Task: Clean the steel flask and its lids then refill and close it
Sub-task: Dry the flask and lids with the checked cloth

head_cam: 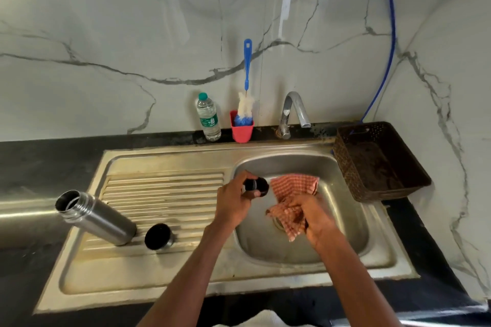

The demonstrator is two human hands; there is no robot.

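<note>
Over the sink basin [345,220], hands gripping: left hand [233,202] round black lid [256,186], its axis pointing right; right hand [316,220] bunching checked cloth [292,194].

Open flask [97,216] and cap [158,236] stand on the drainboard [164,188]; basket [377,162] flanks the basin's right.

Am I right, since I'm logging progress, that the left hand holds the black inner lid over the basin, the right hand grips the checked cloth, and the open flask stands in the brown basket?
Not quite. The head view shows the steel flask open on the sink's drainboard, not in the brown basket. The rest holds: left hand holds the black inner lid, right hand grips the checked cloth.
</note>
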